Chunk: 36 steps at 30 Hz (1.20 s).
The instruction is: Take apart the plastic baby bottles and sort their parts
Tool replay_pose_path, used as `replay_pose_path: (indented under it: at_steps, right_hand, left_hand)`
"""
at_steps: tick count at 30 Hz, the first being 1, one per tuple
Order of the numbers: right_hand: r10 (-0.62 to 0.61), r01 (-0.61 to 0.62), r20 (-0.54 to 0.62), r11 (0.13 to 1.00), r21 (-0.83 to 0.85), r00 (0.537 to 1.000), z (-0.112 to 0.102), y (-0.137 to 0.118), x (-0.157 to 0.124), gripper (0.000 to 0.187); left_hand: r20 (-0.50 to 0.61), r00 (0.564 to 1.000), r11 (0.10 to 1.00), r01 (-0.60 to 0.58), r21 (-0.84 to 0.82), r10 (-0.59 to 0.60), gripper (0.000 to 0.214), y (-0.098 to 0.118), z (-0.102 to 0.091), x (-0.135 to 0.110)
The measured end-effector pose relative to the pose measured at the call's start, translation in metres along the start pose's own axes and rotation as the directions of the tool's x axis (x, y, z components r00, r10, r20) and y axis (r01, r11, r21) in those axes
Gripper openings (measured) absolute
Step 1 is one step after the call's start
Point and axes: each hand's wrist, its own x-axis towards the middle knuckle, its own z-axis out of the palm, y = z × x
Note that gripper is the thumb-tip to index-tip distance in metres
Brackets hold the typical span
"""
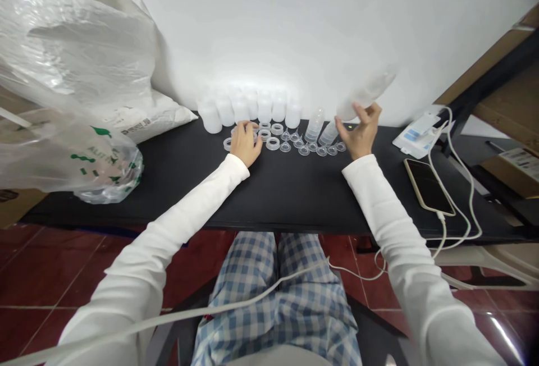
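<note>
My left hand point(246, 144) rests over the screw rings point(273, 143), its fingers bent and the thumb apart; what lies beneath the fingers is partly hidden. My right hand point(361, 131) is raised at the right of the parts, thumb and fingers closed on a long translucent plastic piece point(370, 90), blurred and tilted up to the right. Between the hands, several clear bottle nipples point(285, 146) lie on the black table. Two stacks of clear domed caps point(314, 126) stand behind them. Several frosted white bottles point(265, 109) stand upright along the wall.
Plastic sacks point(76, 46) and a printed bag point(105, 158) crowd the left side. At right lie a phone point(428, 185) on a charging cable, a white-and-blue packet point(415, 135), and a black shelf point(484, 85) with cardboard boxes. A white cable point(219, 305) crosses my lap.
</note>
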Motion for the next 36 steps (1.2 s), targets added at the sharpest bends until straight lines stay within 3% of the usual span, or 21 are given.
replay_pose_path:
  at_steps: [2, 5, 12, 19, 29, 36]
  right_hand:
    - [0.090, -0.092, -0.047, 0.995, -0.049, 0.995, -0.011, 0.021, 0.000, 0.059]
    - [0.229, -0.231, -0.030, 0.967, -0.107, 0.973, -0.021, 0.042, -0.008, 0.065]
    - [0.307, -0.298, 0.187, 0.952, -0.074, 0.933, -0.009, 0.063, -0.030, 0.076]
    - [0.362, -0.366, 0.320, 0.929, -0.048, 0.876, 0.000, 0.067, -0.034, 0.053]
    - [0.374, -0.400, 0.269, 0.915, 0.047, 0.887, 0.003, 0.073, -0.035, 0.040]
    - [0.475, -0.507, 0.253, 0.859, 0.077, 0.843, 0.013, 0.082, -0.039, 0.051]
  left_hand:
    - [0.014, 0.992, 0.989, 0.127, 0.080, -0.129, 0.039, 0.000, -0.001, 0.000]
    - [0.050, 0.976, 0.968, 0.205, 0.142, -0.214, 0.042, 0.003, -0.002, -0.002]
    - [0.034, 0.978, 0.972, 0.201, 0.119, -0.207, 0.037, 0.003, 0.004, -0.006]
    - [0.061, 0.970, 0.959, 0.223, 0.174, -0.237, 0.036, 0.005, 0.004, -0.007]
    - [0.079, 0.966, 0.948, 0.224, 0.225, -0.247, 0.040, 0.004, 0.005, -0.009]
    - [0.072, 0.969, 0.952, 0.216, 0.216, -0.236, 0.039, 0.006, 0.006, -0.010]
